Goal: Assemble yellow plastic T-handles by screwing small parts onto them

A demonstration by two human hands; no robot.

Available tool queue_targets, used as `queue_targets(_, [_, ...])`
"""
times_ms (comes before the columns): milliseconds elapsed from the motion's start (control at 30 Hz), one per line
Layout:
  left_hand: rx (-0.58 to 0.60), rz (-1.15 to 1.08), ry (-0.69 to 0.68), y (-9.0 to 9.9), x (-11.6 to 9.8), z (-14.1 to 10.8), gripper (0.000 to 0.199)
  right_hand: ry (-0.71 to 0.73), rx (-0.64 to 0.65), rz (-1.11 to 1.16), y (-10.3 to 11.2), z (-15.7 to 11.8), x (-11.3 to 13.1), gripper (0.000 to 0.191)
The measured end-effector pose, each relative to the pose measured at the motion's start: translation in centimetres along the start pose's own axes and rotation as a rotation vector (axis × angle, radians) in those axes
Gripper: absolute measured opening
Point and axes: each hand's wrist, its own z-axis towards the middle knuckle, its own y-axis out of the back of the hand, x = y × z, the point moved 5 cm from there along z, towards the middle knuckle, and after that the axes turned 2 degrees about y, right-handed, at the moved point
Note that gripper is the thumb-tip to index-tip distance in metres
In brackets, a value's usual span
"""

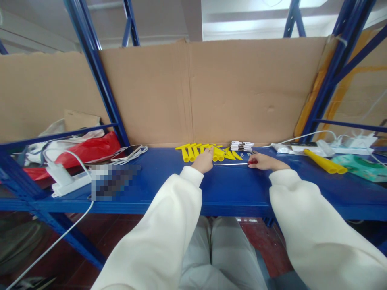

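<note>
My left hand (203,160) is at the row of yellow cone-shaped pieces (191,154), with its fingers stretched out among them. Whether it grips one of them is hard to see. Several more of these cones, some with wide open ends facing me, lie right beside its fingertips. My right hand (260,162) is closed around the red handle of a screwdriver (231,164). Its long metal shaft points left, low over the blue shelf. Just behind that hand are some small metal parts (242,154), too small to name, and a stack of white pieces with dark marks (242,146).
A blue metal shelf (169,189) carries everything, with a cardboard sheet (242,88) along its back. At right lie two larger yellow cones (325,162), a green packet (364,167) and white cables. A power strip (71,183) and red bag (93,151) sit left.
</note>
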Motion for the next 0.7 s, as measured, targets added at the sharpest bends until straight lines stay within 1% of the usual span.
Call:
queue_targets(100, [-0.001,0.086,-0.046,0.0,-1.1,-0.4,0.067,-0.006,-0.016,0.006,-0.1,0.1,0.2,0.025])
queue_targets(200, [0.011,0.114,-0.082,-0.2,-1.7,-0.5,0.066,-0.021,-0.031,0.018,-0.1,0.2,0.6,0.018])
queue_targets(267, [0.019,0.111,-0.088,-0.5,-1.7,-0.4,0.066,-0.006,-0.041,0.045,-0.1,0.3,1.0,0.018])
queue_targets(367, [0.023,0.092,-0.074,-0.8,-1.3,-0.3,0.064,0.024,-0.097,0.076,-0.1,0.8,1.4,0.019])
queue_targets(467, [0.010,0.066,-0.051,-1.1,-1.0,-0.1,0.063,0.004,-0.152,0.037,-0.2,2.0,1.3,0.017])
queue_targets(567, [0.002,0.046,-0.039,-1.1,-0.9,0.0,0.062,-0.047,-0.136,-0.030,-0.6,3.4,1.1,0.016])
queue_targets(700, [0.019,0.042,-0.025,-1.0,-0.8,-0.1,0.062,-0.125,-0.087,-0.089,-0.6,4.7,1.1,0.024])
